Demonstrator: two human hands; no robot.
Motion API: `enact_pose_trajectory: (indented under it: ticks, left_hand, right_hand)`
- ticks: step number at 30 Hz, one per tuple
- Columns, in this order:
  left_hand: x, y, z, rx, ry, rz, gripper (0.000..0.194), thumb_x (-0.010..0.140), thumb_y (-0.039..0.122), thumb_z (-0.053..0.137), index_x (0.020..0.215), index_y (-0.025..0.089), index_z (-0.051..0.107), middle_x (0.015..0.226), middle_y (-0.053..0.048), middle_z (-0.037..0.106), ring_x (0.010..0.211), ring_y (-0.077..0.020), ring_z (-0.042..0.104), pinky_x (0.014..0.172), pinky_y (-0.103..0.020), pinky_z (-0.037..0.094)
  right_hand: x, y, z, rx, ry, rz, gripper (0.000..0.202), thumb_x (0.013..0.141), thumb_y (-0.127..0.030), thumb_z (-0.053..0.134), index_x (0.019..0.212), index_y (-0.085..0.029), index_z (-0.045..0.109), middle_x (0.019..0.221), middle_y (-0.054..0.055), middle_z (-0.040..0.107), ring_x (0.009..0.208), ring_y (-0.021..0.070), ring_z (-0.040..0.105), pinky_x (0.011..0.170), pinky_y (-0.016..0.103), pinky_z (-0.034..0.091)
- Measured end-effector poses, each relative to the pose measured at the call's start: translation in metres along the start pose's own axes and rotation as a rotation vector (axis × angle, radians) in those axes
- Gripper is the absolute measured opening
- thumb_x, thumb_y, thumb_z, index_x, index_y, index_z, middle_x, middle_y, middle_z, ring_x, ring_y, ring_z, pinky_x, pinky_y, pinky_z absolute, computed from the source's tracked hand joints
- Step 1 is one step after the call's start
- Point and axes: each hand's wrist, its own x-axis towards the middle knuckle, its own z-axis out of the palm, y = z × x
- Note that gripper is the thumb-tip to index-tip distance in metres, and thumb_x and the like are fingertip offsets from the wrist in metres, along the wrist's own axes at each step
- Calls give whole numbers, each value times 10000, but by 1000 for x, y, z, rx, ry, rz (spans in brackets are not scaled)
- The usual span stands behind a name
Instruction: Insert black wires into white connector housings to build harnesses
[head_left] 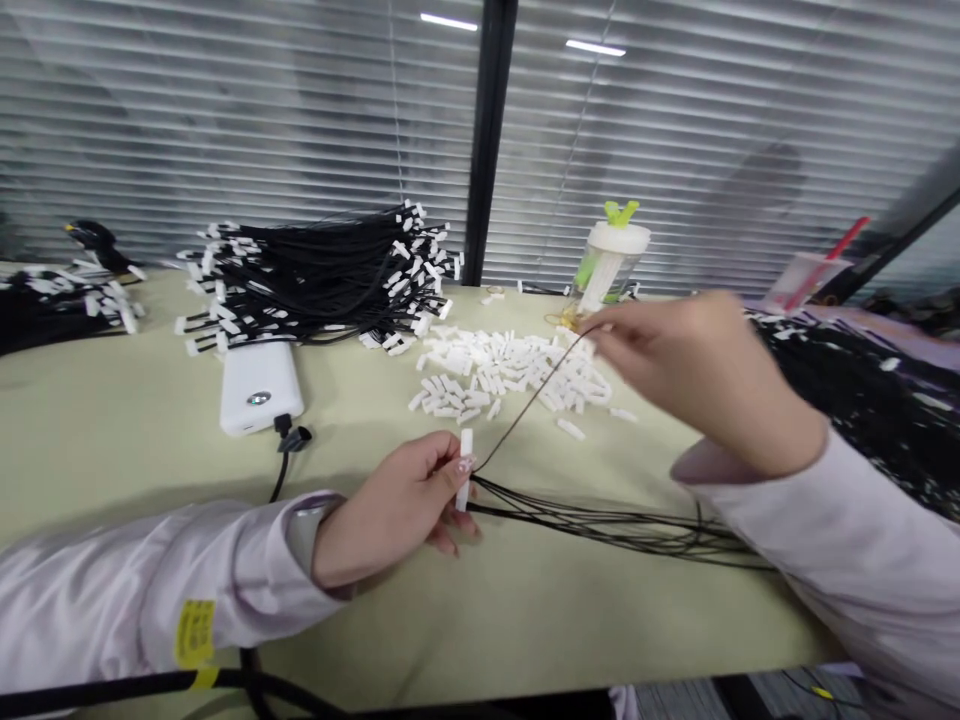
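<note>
My left hand [409,495] is closed on a white plastic connector [466,470], pinched upright between thumb and fingers. Several thin black wires [585,522] run from the connector's right side toward my right forearm, which hides their far ends. Up and to the right, my right hand [660,350] pinches one thin dark wire [531,398] near its end. That wire stretches down at a slant to the connector in my left hand. Behind both hands lies a loose pile of small white connectors [517,365] on the table.
A big bundle of black cables [300,275] with white ends lies at the back left. In front of it is a white power bank [260,385] with a plugged-in cable. A lidded cup [611,265] stands behind the pile. More black cables [862,390] cover the right side.
</note>
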Motion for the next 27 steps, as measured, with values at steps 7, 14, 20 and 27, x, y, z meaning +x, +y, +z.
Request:
enact_pose_trajectory:
  ticks: [7,14,20,27]
  left_hand:
    - [1,0,0,57,-8,-18,245,831,373,399,689,175,380,633,40,467,564,-110,609,429,-182,468]
    - [-1,-4,1,12,-16,-3,249,823,392,415,706,173,397,647,43,466,546,-94,600,417,-163,448]
    - [0,-3,0,-16,-34,8,256,816,396,429,695,171,400,635,46,463,521,-81,577,417,-158,438]
    - [-1,-2,0,-2,-43,14,256,811,399,434,701,169,412,604,51,459,498,-78,569,417,-155,427]
  right_hand:
    - [-4,21,-19,662,504,221,212,836,-243,459,1005,-205,582,995,81,587,743,137,594,634,317,475]
    - [-37,-35,29,512,-147,96,192,776,-153,524,936,-216,610,709,-8,618,602,81,549,575,216,436]
    - [-46,-40,48,409,-182,-21,124,789,-179,519,760,-182,639,669,-4,593,605,73,512,583,192,388]
    - [-48,-44,53,404,-219,-73,151,793,-163,504,747,-178,647,629,-6,563,598,70,493,569,181,360]
